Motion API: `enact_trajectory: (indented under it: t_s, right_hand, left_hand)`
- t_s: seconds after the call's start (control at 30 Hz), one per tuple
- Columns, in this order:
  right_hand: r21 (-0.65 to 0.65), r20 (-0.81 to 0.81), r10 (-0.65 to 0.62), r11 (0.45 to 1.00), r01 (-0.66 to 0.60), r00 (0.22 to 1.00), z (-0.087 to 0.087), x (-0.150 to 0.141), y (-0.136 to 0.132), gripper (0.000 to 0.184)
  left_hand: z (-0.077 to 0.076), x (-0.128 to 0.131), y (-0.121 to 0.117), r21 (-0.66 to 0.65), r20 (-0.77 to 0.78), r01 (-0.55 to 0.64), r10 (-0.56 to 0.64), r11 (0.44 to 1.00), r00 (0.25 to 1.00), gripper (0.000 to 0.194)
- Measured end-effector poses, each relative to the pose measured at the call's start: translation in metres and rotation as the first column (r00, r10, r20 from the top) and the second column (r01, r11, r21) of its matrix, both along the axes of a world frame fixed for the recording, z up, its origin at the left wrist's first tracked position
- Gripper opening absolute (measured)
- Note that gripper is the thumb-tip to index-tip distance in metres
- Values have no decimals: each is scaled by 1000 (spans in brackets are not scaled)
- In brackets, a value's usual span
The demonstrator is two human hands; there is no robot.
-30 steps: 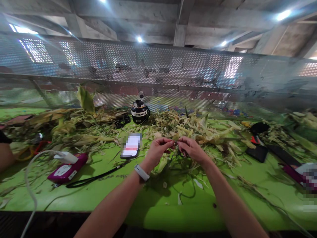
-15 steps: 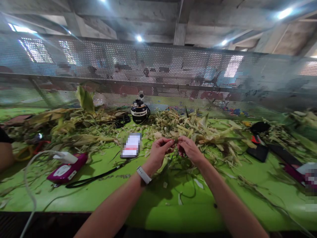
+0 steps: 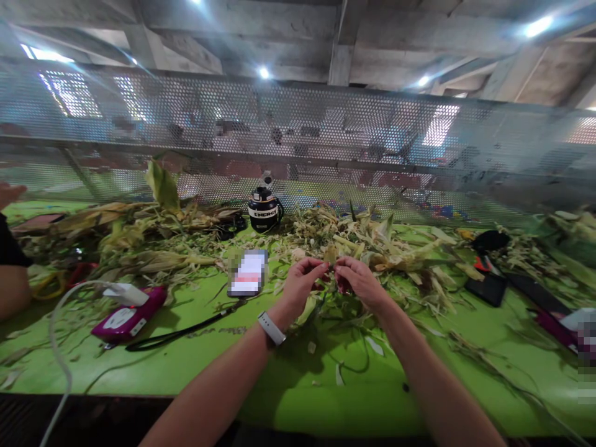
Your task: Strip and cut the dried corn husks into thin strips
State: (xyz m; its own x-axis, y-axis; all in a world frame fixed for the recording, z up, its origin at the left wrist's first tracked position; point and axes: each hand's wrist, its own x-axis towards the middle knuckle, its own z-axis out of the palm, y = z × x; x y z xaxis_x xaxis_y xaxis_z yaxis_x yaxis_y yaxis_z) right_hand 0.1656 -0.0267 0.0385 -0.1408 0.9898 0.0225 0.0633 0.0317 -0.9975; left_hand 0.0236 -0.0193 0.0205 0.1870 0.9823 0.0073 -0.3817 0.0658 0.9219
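While left hand [image 3: 298,288] and right hand [image 3: 361,282] hung close together, fingers [image 3: 320,269] curled, grip unclear, many husks [image 3: 372,239] lay just beyond on one surface [image 3: 298,400], one lit phone [image 3: 249,273], one black jug [image 3: 263,222], contents hidden.

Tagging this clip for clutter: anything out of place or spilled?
Corn husks lie strewn across the green tabletop. Oddest: electronics amid that litter, namely a smartphone and a magenta socket block, white charger plugged in. Anything between the hands is too small to judge.
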Motion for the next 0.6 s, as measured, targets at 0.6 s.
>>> enact_trajectory:
  t_s: [0.6]
  right_hand:
    - [4,86,-21,1000,20,996,4,5,0,16]
  left_hand:
    - [1,-5,5,7,-77,34,-33,999,996,31]
